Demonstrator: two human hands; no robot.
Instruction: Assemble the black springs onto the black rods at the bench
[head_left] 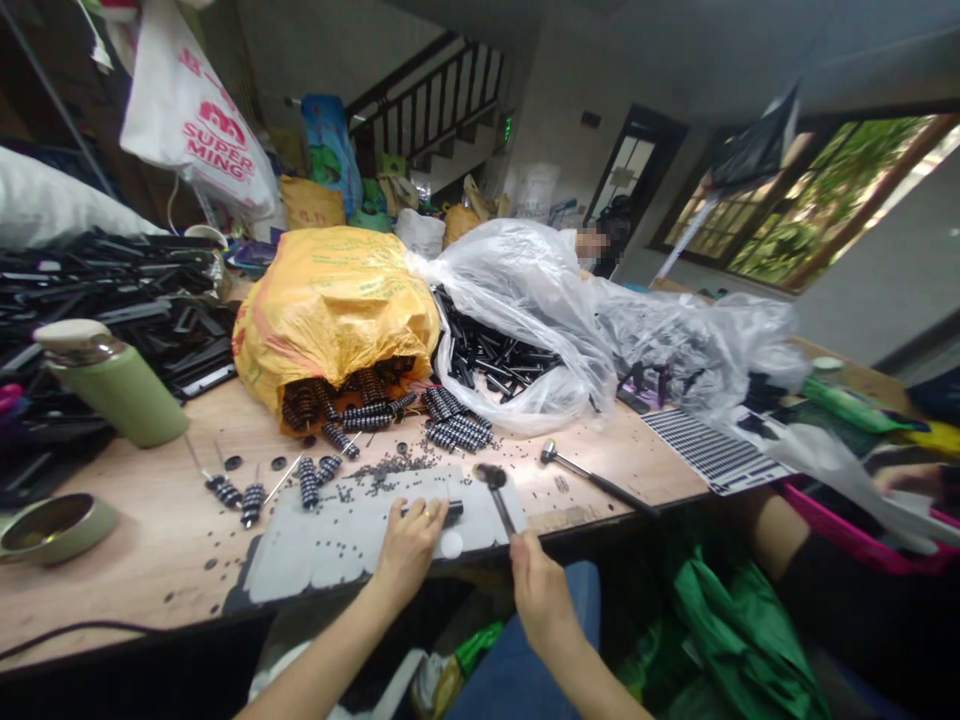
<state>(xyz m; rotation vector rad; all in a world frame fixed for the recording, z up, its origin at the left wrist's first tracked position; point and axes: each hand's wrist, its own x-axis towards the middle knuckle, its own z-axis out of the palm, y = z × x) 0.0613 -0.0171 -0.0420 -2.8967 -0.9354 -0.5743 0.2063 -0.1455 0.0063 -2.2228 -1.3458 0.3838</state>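
My right hand (pixel 538 585) is wrapped round the handle of a hammer (pixel 502 508), whose dark head is raised close to the right edge of a pale grey board (pixel 330 560). Over that board, my left hand (pixel 409 545) has its fingers closed on a short black cylindrical piece (pixel 454 511); what lies under the fingers is hidden. A white round spot (pixel 451 544) shows just below the piece. Many tiny black bits (pixel 394 470) are scattered on the board and around it. Black-and-silver ribbed rollers (pixel 308 483) lie to the left, some with thin rods sticking out.
A second hammer (pixel 600 477) lies to the right. Behind are a yellow bag (pixel 337 290) of ribbed rollers and a clear plastic bag (pixel 525 290) of black parts. A green flask (pixel 112 385) and a cup (pixel 56 530) stand left. A co-worker's arm (pixel 776 535) is beside a pink basket (pixel 840 535).
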